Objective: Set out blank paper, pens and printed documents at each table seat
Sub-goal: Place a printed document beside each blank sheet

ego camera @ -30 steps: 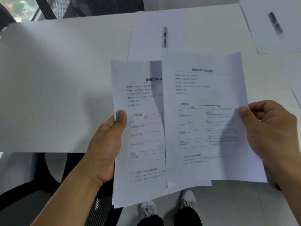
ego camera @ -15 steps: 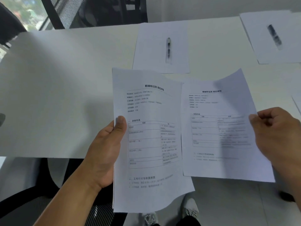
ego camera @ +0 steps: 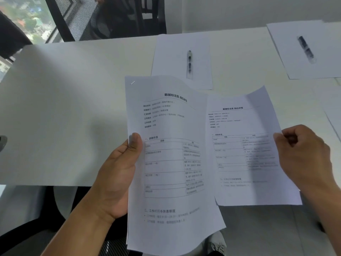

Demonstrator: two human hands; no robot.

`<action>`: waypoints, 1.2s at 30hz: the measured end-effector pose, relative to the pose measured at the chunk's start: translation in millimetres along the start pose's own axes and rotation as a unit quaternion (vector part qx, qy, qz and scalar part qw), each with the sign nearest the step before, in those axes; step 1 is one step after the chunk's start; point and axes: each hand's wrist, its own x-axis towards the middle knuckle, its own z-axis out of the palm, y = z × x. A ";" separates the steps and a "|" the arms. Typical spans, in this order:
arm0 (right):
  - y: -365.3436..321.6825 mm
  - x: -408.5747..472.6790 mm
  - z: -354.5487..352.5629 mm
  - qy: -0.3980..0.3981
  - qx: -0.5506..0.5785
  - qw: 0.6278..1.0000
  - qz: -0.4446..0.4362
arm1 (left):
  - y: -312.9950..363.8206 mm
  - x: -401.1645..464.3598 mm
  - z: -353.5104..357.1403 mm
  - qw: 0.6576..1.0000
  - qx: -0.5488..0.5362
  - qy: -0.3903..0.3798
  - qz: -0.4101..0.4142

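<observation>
My left hand [ego camera: 118, 174] grips the left edge of a stapled printed document [ego camera: 169, 163] held above the table's near edge. A second printed document [ego camera: 247, 150] hangs to its right, pinched at its right edge by my right hand [ego camera: 304, 159]; the two papers meet side by side. Beyond them a blank sheet [ego camera: 181, 60] lies on the white table [ego camera: 73, 108] with a black pen [ego camera: 189, 62] on it. At the far right lies another blank sheet [ego camera: 304, 50] carrying a blurred dark pen [ego camera: 306, 49].
A black mesh office chair [ego camera: 114, 17] stands behind the table's far edge by a window. More paper edges [ego camera: 332, 111] show at the right border. Below the near edge I see a dark chair [ego camera: 27, 237], the floor and shoes [ego camera: 217, 242].
The right-hand document has slid off the left-hand one to the right, so both pages now show side by side. The view has tilted up, showing more of the far chair.
</observation>
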 end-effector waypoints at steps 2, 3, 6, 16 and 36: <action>-2.7 0.7 0.6 0.004 -0.004 1.000 -0.009 | 1.3 0.1 -0.1 1.000 -0.003 -0.002 -0.001; -3.1 1.3 1.1 0.005 -0.006 1.000 -0.012 | 1.5 -0.1 0.1 1.000 -0.003 -0.003 -0.003; -4.5 3.9 3.1 0.005 -0.011 1.000 -0.008 | 2.3 0.6 2.1 1.000 -0.002 -0.001 -0.003; -5.4 6.3 6.3 0.004 -0.054 0.998 0.010 | -2.5 3.5 18.8 0.999 -0.019 -0.037 -0.014; -116.8 -42.3 -89.1 -0.281 0.470 0.822 0.156 | 72.4 -23.1 101.7 0.994 0.017 -0.099 0.054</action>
